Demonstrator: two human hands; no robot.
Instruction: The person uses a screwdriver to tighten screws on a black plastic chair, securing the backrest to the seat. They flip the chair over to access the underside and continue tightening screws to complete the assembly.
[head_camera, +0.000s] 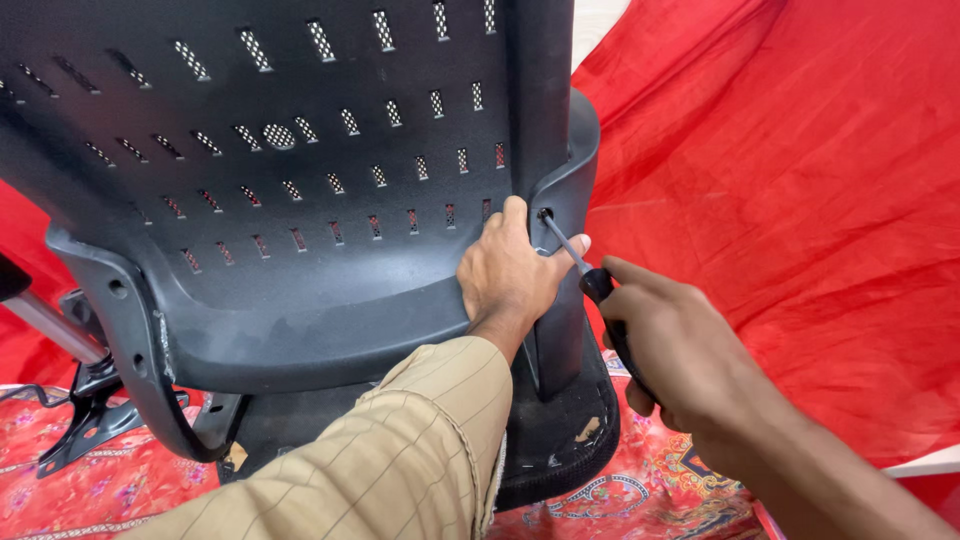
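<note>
— Where is the screwdriver (585, 272) seen?
— It is held in the right hand (670, 355), whose fingers are wrapped closed around the dark handle. The thin metal shaft is angled up and to the left, and its tip is set into a small hole (545, 213) in the curved side bracket (570, 190) of the chair back.

— And the left hand (510, 275)?
— It is laid flat against the black chair back (300, 180), just beside the hole. Its fingers are spread against the plastic and nothing is gripped; the thumb is stretched towards the shaft. A tan striped sleeve (400, 450) is worn on that arm.

— How is the chair placed?
— The back is tilted over towards the camera, and rows of small slanted slots (330, 140) are cut through it. The dark padded seat (560, 430) is seen below the bracket, partly hidden by the sleeve.

— What is found around it?
— A metal chair mechanism (80, 400) is seen at the lower left. Plain red cloth (800, 180) is spread behind and to the right, and a red patterned cloth (100, 470) lies underneath.
</note>
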